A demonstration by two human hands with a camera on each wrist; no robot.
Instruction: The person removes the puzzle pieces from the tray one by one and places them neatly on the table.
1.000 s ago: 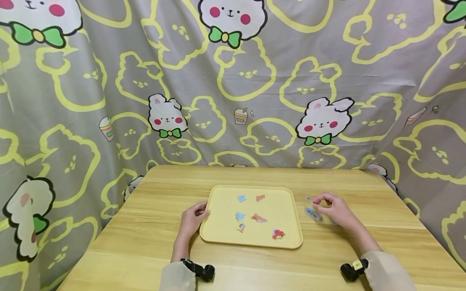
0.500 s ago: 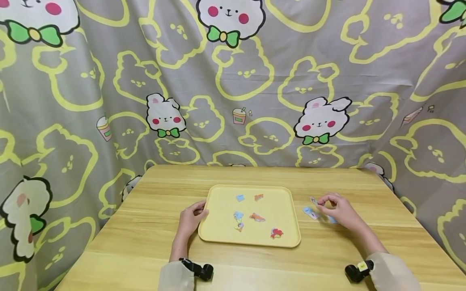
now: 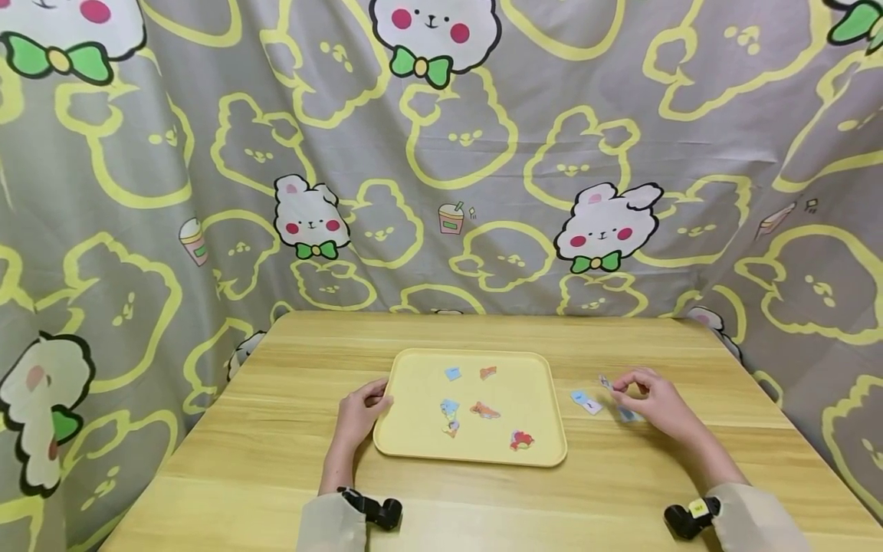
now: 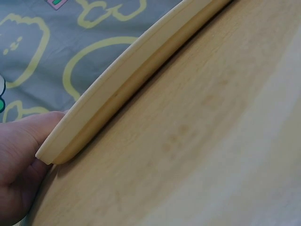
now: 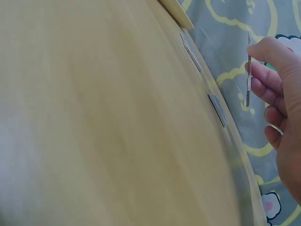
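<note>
My left hand (image 3: 357, 414) grips the left rim of a pale yellow tray (image 3: 414, 445), thumb at the rim; the left wrist view shows the hand (image 4: 19, 160) at the tray's corner edge. Beyond the tray's right side, my right hand (image 3: 655, 400) pinches a small flat picture piece (image 3: 605, 381) between thumb and fingers. Seen edge-on in the right wrist view, this piece (image 5: 249, 80) is thin and held above the table. Close below it on the table lie a blue-and-white flat piece (image 3: 586, 402) and a blue piece (image 3: 629, 415), partly behind the hand.
On the tray lie a light blue piece (image 3: 452, 373), two orange pieces, one near the back (image 3: 487, 372), a blue-and-yellow piece (image 3: 450, 408) and a red piece (image 3: 522, 440). A patterned grey curtain (image 3: 510, 153) hangs behind the wooden table (image 3: 276, 399).
My right hand has moved to the right with the pinched piece, uncovering more of the blue-and-white piece on the table. My left hand stays at the tray rim.
</note>
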